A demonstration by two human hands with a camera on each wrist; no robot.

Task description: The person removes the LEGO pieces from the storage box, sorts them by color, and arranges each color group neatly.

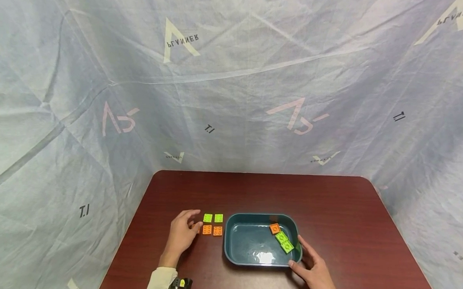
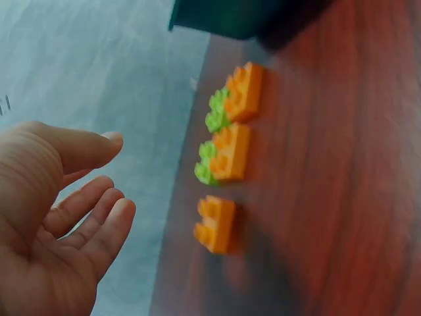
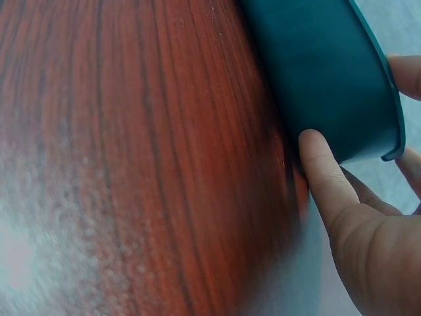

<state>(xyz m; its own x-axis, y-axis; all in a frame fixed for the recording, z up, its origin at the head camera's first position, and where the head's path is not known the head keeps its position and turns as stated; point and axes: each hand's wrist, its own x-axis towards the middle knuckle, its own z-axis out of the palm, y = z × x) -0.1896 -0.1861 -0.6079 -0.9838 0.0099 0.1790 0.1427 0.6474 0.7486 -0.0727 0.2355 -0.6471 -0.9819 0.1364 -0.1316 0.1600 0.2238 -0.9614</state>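
My left hand [image 1: 182,232] hovers beside the toy bricks left of the tray, thumb and fingers apart with nothing between them. It partly covers one orange brick [image 2: 217,225] in the head view. Two more orange bricks [image 1: 206,229] sit on the table in a row with it, and behind these are two lime green bricks [image 1: 208,218]. With my right hand [image 1: 314,266] I hold the near right corner of a dark teal tray [image 1: 244,263], thumb at the front side and fingers along the right side. Inside the tray lie an orange brick [image 1: 274,229] and two green bricks [image 1: 284,242].
The dark red-brown wooden table [image 1: 335,204] has rounded far corners. Pale grey printed cloth [image 1: 233,97] hangs behind it and along both sides. A black band [image 1: 180,285] is around my left wrist, over a light sleeve [image 1: 160,285].
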